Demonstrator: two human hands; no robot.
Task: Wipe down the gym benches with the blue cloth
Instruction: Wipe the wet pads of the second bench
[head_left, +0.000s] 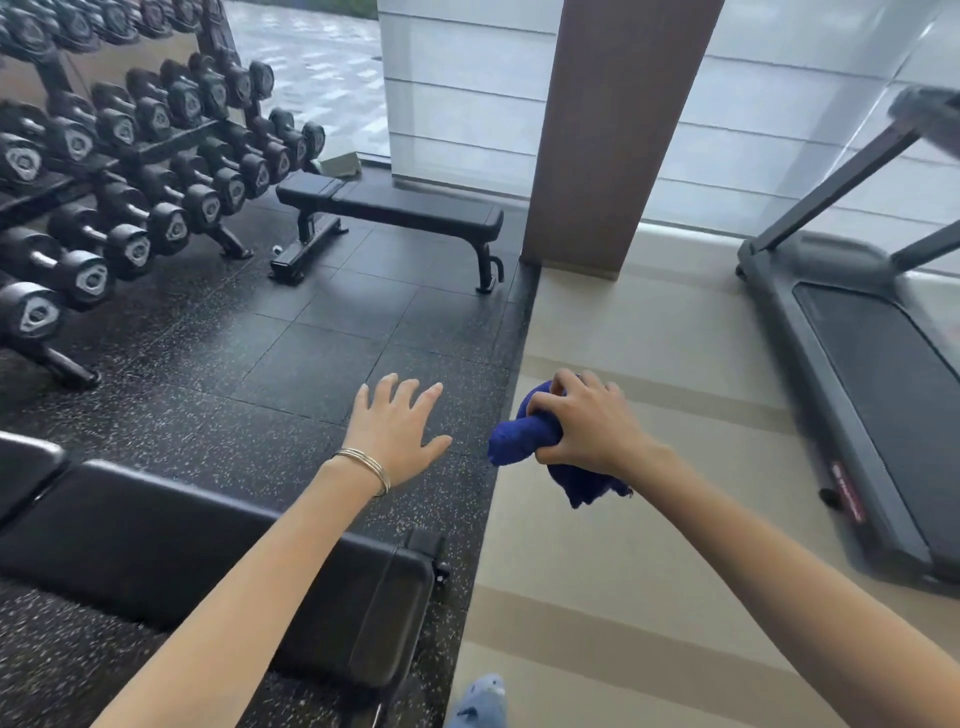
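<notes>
Gripping the blue cloth (519, 441) wadded in the right hand (592, 431), left hand (395, 431) spread empty, could mean narrow swipes missing parts of the near bench (182, 545).

Crumpled blue cloth (519, 441) held aloft right of the black near bench (208, 561); far bench (405, 208) beyond

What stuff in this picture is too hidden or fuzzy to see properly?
Head view:
- Blue cloth: bunched in the right hand, whose fingers cover its middle.
- Near bench: left end cut off by the frame edge; the left arm crosses it.
- Treadmill console: blurred, cut by the right edge.
- Dumbbells: weight markings too small to read.
</notes>
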